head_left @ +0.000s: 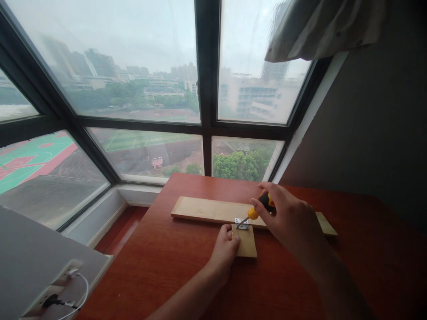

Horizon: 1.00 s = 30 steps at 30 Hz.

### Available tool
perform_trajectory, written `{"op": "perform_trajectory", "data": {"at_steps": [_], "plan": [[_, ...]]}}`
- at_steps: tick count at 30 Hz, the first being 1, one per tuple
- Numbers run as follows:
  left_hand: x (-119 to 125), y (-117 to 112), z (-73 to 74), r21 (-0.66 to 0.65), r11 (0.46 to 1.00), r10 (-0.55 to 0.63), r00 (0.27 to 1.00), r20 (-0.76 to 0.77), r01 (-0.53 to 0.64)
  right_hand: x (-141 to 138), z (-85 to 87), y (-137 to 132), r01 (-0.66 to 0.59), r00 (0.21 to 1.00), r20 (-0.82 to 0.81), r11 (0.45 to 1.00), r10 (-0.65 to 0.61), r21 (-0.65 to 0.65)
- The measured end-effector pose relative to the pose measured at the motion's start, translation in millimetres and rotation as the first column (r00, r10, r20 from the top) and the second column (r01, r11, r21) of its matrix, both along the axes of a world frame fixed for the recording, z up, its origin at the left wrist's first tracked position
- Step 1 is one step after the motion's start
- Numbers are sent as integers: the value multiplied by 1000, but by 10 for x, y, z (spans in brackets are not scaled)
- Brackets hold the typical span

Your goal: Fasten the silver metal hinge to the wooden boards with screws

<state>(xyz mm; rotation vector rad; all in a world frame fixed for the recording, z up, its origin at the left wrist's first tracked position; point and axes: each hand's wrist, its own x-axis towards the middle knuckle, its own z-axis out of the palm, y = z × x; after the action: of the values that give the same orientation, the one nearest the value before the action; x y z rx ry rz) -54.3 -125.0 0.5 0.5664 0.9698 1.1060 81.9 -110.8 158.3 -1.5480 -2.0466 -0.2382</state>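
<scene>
Right hand [289, 212] holds one screwdriver [253, 214] — one hinge [246, 226], two boards [207, 210].

The right hand [289, 212] grips a yellow-and-black screwdriver [253, 214] that slants down to a metal hinge [243, 225], which lies across a short board [247, 244] and a long board [203, 209]. The left hand [224, 250] holds the short board's left edge on the red-brown table [160, 266]. Beyond stand dark-framed windows [133, 62], with a curtain [325, 33] hanging at upper right.
</scene>
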Motion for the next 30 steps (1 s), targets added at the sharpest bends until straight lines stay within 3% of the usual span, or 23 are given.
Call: {"op": "perform_trajectory", "data": {"at_steps": [7, 12, 20, 26, 30], "plan": [[0, -1, -4, 0, 1000, 5, 1000, 17, -5, 4, 71, -56, -179, 970, -186, 978, 157, -108], [8, -21, 32, -19, 1000, 20, 999, 28, -20, 7, 68, -73, -257, 952, -206, 958, 228, -129], [15, -54, 75, -56, 998, 35, 998, 50, -32, 1, 55, -57, -240, 962, -163, 965, 221, -108], [37, -50, 0, -22, 999, 34, 998, 47, -33, 12, -11, -10, -120, 992, -58, 990, 115, -75], [40, -55, -18, -30, 999, 39, 999, 35, -38, 17, -31, 12, -136, 988, -77, 990, 132, -49]]}}
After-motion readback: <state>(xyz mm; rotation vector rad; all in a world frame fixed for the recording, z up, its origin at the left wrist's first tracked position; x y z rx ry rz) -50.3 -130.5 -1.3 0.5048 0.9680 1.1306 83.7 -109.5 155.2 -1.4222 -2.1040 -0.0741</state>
